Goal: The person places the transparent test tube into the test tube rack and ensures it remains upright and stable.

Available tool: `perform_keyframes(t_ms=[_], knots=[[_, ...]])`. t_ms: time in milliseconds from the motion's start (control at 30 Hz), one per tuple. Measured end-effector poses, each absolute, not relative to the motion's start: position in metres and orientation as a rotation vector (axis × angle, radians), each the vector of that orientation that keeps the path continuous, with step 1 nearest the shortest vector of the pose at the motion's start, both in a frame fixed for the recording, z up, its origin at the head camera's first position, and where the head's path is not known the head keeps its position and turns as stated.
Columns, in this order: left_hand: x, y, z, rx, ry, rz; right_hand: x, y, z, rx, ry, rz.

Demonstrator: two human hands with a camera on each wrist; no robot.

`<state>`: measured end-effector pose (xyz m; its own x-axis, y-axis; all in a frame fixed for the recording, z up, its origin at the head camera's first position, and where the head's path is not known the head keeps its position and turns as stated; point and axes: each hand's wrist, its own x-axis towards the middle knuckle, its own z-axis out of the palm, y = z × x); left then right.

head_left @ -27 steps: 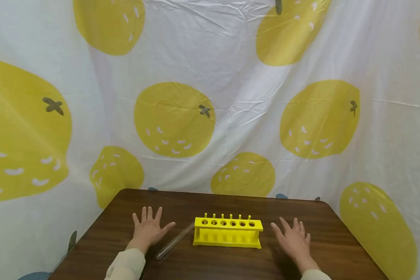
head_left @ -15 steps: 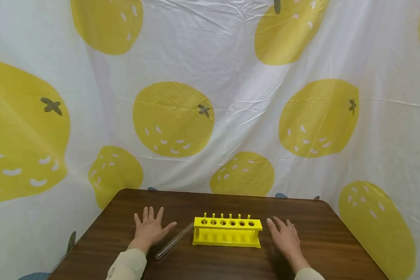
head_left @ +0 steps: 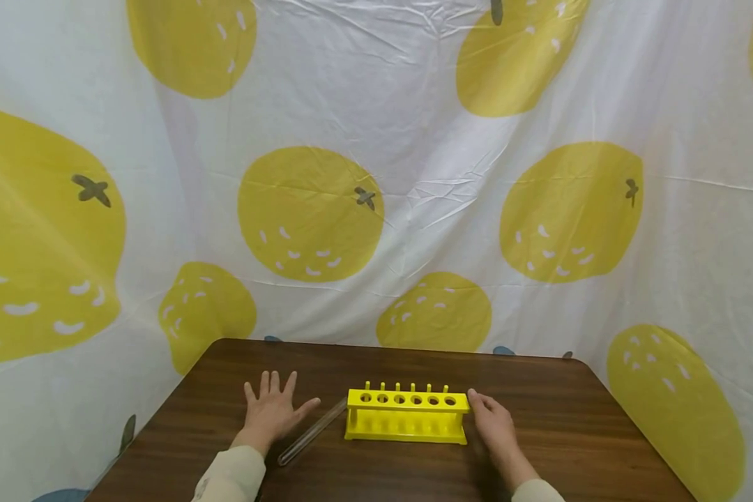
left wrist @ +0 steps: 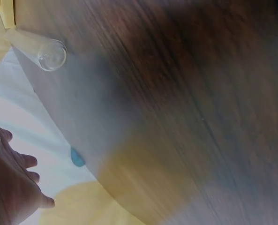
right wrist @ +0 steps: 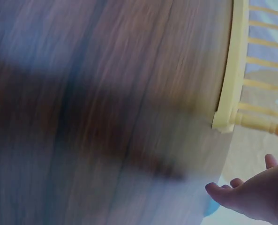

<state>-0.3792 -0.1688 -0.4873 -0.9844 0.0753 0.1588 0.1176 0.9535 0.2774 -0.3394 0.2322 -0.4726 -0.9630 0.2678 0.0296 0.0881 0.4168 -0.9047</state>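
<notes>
A yellow test tube rack with a row of round holes and upright pegs stands on the table. To its left a clear glass test tube lies slanted, its far end close to the rack's left end. My left hand, fingers spread, is left of the tube and holds nothing. Beside the rack's right end is my right hand, its thumb and fingers extended. In the right wrist view a gap shows between that hand and the rack; contact is hard to judge from the head view.
The dark wooden table has rounded far corners. Behind it hangs a white curtain printed with large yellow fruit. Light sleeves cover both forearms.
My right hand has moved left, up to the rack's right end, and its fingers have drawn together. The left hand has shifted slightly right. Rack and tube stay in place.
</notes>
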Motion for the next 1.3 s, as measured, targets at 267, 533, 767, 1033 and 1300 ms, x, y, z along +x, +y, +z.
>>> perform_keyframes(t_ms=[267,533,767,1033,1300], knots=[[-0.38,-0.163,-0.487,-0.169,-2.944,-0.452,-0.338,0.222,-0.475,-0.371,-2.416,1.72],[-0.38,-0.159,-0.483,-0.189,-2.946,-0.505,-0.34,0.221,-0.477,-0.39,-2.412,1.736],[-0.377,-0.155,-0.478,-0.207,-2.937,-0.57,-0.339,0.218,-0.477,-0.399,-2.356,1.782],[-0.377,-0.147,-0.484,-0.192,-2.925,-0.662,-0.339,0.214,-0.479,-0.371,-2.298,1.8],[-0.376,-0.135,-0.493,-0.162,-2.878,-0.675,-0.341,0.213,-0.481,-0.358,-2.278,1.812]])
